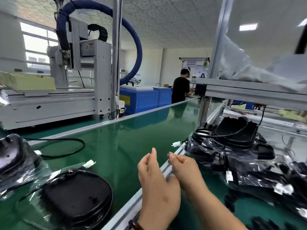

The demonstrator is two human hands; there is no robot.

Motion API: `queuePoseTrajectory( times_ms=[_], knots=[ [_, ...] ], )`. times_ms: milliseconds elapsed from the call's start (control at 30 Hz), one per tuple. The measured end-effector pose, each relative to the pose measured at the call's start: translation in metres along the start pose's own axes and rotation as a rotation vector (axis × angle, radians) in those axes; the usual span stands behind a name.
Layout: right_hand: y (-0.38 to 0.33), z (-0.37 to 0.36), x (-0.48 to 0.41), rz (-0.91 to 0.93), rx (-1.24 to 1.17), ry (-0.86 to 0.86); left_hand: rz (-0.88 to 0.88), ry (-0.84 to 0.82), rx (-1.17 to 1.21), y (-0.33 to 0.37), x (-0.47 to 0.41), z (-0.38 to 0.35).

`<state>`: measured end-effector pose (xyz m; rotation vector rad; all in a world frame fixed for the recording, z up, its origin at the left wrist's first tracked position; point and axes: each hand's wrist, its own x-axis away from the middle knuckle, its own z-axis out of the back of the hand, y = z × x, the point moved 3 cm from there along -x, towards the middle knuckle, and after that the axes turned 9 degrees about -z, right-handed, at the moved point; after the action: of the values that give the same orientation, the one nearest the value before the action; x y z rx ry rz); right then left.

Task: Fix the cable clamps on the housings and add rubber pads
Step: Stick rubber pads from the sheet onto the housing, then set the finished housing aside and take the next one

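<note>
Black housing point(76, 196) lay down-left of the left hand point(156, 183) | bagged housings point(232, 146) were piled just right of the right hand point(186, 170) | both hands raised, fingers curled; whether they pinched anything could not be told | no clamp or pad visible, fitting seemingly all left to do

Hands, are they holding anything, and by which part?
It cannot be told: the left hand and right hand have curled fingers, as if pinching, but nothing shows in either.
</note>
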<state>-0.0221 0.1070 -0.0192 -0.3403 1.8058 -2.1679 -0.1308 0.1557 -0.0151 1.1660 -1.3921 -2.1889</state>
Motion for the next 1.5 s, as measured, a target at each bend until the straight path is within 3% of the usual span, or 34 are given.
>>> queuePoseTrajectory(
  times_ms=[233, 500, 667, 767, 867, 1067, 1267, 1500],
  knots=[
    [0.004, 0.091, 0.010, 0.011, -0.093, 0.123, 0.018, -0.187, 0.077, 0.031, -0.018, -0.082],
    [0.006, 0.165, 0.018, 0.056, -0.109, 0.304, -0.071, -0.209, 0.006, 0.065, -0.048, -0.150],
    [0.003, 0.206, 0.015, 0.020, -0.172, 0.516, -0.205, -0.124, -0.348, 0.073, -0.083, -0.168],
    [-0.003, 0.213, 0.004, -0.031, -0.210, 0.494, -0.179, -0.238, -0.563, 0.070, -0.108, -0.176],
    [-0.011, 0.205, -0.010, -0.063, -0.191, 0.445, -0.117, -0.442, -0.518, 0.064, -0.123, -0.186],
    [-0.018, 0.194, -0.036, -0.169, -0.235, 0.447, -0.120, -0.503, -0.471, 0.062, -0.127, -0.185],
    [-0.018, 0.193, -0.044, -0.194, -0.316, 0.533, -0.149, -0.385, -0.318, 0.070, -0.115, -0.179],
    [-0.021, 0.207, -0.022, -0.129, -0.668, 0.406, -0.386, -0.318, -0.035, 0.085, -0.091, -0.161]
  ],
)
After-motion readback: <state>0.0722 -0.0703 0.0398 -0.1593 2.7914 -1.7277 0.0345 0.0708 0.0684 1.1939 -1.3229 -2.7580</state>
